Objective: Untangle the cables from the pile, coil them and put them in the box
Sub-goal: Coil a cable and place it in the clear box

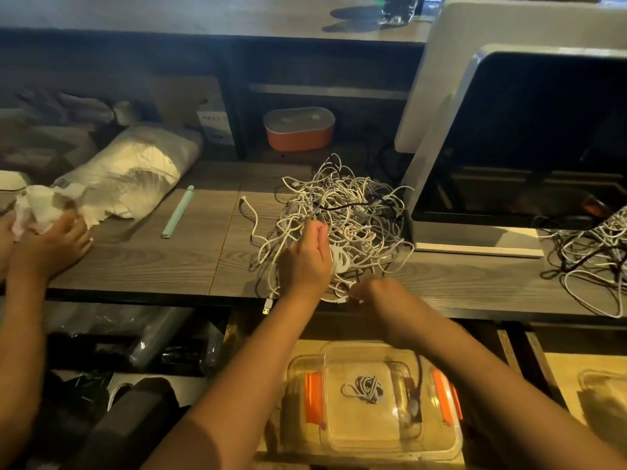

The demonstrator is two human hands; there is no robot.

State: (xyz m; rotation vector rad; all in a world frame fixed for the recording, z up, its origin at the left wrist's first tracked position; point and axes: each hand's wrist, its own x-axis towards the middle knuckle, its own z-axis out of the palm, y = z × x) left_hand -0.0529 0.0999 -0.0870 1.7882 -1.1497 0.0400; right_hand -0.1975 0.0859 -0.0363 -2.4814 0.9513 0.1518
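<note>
A tangled pile of white cables [353, 205], with a dark cable or two mixed in, lies on the wooden counter [142, 259]. My left hand [307, 256] reaches into the pile's near side and pinches several white strands between thumb and fingers. My right hand [368, 293] sits at the pile's front edge, its fingers curled round a white cable end. A USB plug [268, 306] hangs over the counter's edge. Below the counter stands the clear box [296, 368] with orange latches, and one coiled cable [364, 390] lies inside it.
Another person's hands [51, 245] hold white tissue at the far left, beside a plastic bag of tissue [135, 164]. A mint-green strip [178, 212] lies on the counter. A monitor [509, 147] stands at the right, with a second cable pile [593, 252] and an orange container [298, 134] behind.
</note>
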